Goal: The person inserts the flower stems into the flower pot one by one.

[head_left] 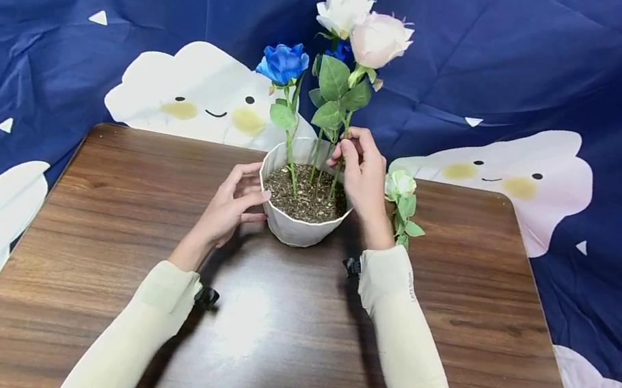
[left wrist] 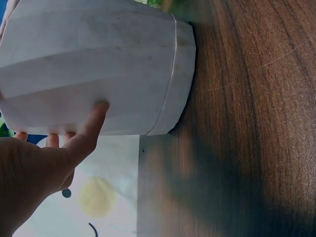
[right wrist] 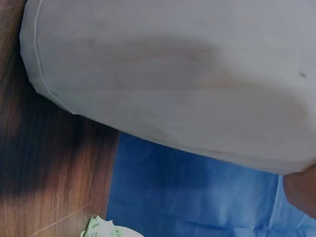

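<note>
A white faceted flowerpot (head_left: 301, 232), filled with brown soil (head_left: 299, 207), stands on the table. In it are a blue rose (head_left: 284, 64) at the left, a white rose (head_left: 344, 11), a pale pink rose (head_left: 379, 41), and another blue bloom (head_left: 340, 51) partly hidden behind. My right hand (head_left: 365, 179) pinches the pink rose's stem above the soil; the right wrist view catches only a bit of this hand (right wrist: 300, 192) at its edge. Against the pot's left side rests my left hand (head_left: 229, 206), fingers spread and one fingertip touching the wall (left wrist: 128, 69).
On the table right of the pot lies a pale green-white rose (head_left: 402, 184) with leaves, its lower stem hidden by the right forearm. A blue cloth (head_left: 419, 5) with cloud faces hangs behind the brown wooden table (head_left: 115, 208). Small black devices sit at both wrists.
</note>
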The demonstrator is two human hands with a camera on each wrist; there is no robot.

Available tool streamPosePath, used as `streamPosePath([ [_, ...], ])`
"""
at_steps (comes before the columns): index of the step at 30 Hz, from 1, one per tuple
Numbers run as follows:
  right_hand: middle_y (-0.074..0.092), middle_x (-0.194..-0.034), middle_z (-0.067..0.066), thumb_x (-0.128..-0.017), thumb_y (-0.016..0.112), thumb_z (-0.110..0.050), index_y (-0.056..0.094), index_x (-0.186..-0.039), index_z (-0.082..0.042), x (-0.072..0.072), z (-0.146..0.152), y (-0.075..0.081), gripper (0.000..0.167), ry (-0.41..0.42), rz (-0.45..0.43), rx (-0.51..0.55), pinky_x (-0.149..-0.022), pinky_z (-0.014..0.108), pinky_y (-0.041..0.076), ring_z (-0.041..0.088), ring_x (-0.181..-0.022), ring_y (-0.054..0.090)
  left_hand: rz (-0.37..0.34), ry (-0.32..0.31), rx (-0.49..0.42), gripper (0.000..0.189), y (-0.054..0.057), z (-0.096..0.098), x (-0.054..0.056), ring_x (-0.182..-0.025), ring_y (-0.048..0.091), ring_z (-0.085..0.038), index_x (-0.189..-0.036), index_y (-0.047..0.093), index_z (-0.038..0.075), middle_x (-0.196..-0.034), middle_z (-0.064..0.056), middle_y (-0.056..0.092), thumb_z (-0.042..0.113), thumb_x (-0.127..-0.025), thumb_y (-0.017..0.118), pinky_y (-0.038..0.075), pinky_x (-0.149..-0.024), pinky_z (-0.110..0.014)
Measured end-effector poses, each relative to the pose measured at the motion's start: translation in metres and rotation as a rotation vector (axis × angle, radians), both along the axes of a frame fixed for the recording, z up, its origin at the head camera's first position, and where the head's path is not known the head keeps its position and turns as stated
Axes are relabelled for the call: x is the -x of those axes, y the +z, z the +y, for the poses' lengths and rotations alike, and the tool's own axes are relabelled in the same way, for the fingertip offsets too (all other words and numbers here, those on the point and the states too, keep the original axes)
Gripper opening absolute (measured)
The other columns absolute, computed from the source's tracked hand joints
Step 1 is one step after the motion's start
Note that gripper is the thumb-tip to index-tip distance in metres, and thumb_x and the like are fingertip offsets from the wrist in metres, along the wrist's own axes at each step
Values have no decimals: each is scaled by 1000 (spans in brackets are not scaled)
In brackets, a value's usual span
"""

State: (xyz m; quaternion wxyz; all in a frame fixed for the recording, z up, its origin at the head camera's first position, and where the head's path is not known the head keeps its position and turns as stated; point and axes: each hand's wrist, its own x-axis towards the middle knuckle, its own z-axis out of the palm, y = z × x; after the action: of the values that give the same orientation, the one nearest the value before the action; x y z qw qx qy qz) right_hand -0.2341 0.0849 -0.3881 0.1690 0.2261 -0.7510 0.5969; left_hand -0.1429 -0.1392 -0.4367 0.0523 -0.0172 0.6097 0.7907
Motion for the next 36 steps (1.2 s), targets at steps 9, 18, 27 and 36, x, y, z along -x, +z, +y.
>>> streamPosePath([
  [9, 70, -79, 8, -104, 54, -7, 60, -100, 0, 2, 3, -5, 10, -46, 77, -110, -62, 24, 53, 16, -73, 70, 1, 2, -5, 64, 0, 1, 0, -114, 53, -22, -152, 37, 10, -142, -22, 42, 3, -94, 62, 56, -92, -59],
  [18, 71, -80, 4, -103, 57, -8, 62, -99, -1, 3, 6, -4, 9, -44, 88, -215, -54, 20, 40, 28, -60, 59, -7, 3, -1, 63, 0, 1, 0, -114, 54, -23, -152, 38, 11, -142, -22, 43, 2, -94, 62, 55, -93, -61],
  [27, 72, -83, 3, -105, 55, -11, 61, -105, -3, -1, 0, -5, 10, -56, 64, -245, -55, 21, 42, 18, -60, 56, -16, 9, 9, 64, 0, -1, -5, -113, 54, -21, -153, 36, 10, -143, -22, 42, 2, -95, 61, 57, -92, -56],
  [36, 73, -100, 11, -104, 58, -14, 60, -123, 0, -1, 2, -3, 24, -93, 41, -198, -78, 34, 57, 22, -90, 70, -3, 15, 4, 64, 2, 2, -2, -112, 53, -22, -152, 37, 9, -139, -22, 42, 1, -94, 61, 52, -95, -65],
])
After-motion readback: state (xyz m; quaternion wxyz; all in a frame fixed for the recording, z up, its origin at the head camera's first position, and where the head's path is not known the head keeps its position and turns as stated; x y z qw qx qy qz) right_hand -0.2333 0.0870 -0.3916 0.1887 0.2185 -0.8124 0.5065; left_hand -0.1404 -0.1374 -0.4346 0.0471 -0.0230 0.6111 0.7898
